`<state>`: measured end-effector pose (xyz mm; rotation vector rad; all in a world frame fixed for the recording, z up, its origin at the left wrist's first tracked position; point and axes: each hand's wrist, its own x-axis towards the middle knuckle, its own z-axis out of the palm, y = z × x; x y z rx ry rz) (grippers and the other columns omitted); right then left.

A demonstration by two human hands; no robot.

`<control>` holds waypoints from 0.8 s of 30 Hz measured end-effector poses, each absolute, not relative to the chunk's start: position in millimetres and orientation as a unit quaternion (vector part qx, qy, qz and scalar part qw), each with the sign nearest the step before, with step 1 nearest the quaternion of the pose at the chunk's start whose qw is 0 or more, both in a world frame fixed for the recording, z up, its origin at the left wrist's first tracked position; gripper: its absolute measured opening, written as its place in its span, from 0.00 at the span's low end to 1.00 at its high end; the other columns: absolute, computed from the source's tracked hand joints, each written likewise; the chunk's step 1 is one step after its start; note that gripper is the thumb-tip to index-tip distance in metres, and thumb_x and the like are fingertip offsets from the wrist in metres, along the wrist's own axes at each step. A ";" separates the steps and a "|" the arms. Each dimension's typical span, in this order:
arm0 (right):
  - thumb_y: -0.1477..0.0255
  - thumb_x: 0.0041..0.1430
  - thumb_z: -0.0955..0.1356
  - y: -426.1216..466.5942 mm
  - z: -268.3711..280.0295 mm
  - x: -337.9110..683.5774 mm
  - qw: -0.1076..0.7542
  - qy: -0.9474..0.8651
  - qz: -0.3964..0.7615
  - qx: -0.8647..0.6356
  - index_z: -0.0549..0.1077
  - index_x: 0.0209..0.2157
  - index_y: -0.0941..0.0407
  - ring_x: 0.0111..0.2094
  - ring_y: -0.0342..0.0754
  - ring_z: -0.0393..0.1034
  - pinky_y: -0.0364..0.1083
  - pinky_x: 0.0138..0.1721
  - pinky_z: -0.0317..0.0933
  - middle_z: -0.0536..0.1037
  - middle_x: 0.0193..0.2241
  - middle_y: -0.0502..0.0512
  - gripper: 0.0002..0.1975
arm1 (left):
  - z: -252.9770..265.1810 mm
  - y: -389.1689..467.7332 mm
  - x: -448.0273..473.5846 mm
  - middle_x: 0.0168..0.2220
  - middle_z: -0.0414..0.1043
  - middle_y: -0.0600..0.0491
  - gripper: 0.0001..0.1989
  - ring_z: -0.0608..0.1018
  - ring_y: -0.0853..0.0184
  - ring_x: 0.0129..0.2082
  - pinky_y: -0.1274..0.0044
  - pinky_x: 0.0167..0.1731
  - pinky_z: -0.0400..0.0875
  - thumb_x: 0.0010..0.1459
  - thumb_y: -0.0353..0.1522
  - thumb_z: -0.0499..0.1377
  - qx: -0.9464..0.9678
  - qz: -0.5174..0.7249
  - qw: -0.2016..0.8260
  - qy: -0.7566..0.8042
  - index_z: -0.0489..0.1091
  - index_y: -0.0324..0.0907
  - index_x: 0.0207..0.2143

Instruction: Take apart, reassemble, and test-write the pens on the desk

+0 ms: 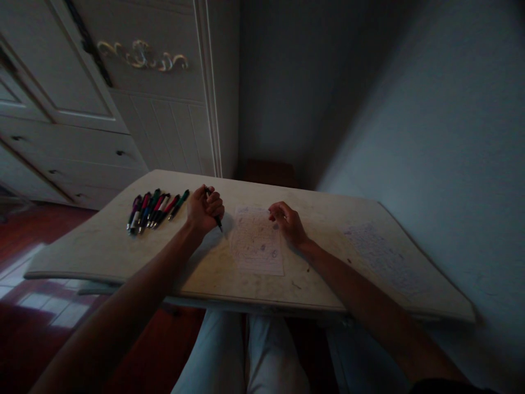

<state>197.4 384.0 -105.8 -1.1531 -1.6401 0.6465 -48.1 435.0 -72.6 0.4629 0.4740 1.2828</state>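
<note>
My left hand (205, 208) is closed around a dark pen (219, 223), its tip pointing down just left of the sheet of paper (258, 251). Handwriting and scribbles cover this sheet, which lies flat in the middle of the table. At the sheet's upper right edge is my right hand (289, 223), its fingers curled in with the thumb. Whether those fingers hold anything small is hidden. Left of my left hand, several pens (153, 210) in purple, red, blue, green and white lie side by side, with a green pen (179, 204) nearest to the hand.
The pale table (303, 284) has worn, stained edges and a few small dark specks. Blue handwriting (381, 257) shows at its right side. A white cabinet (172, 120) stands behind at the left, and a wall (443, 137) borders the right. My legs (241, 350) are below the front edge.
</note>
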 end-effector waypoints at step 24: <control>0.47 0.63 0.61 386.3 -110.3 198.6 0.488 -0.697 0.266 -0.453 0.71 0.34 0.54 0.30 0.47 0.70 0.47 0.35 0.65 0.75 0.26 0.52 0.23 | -67.4 431.0 -51.0 0.13 0.45 0.61 0.15 0.50 0.75 0.09 0.80 0.09 0.40 0.59 0.34 0.46 0.116 0.625 0.753 0.170 0.55 0.43 0.20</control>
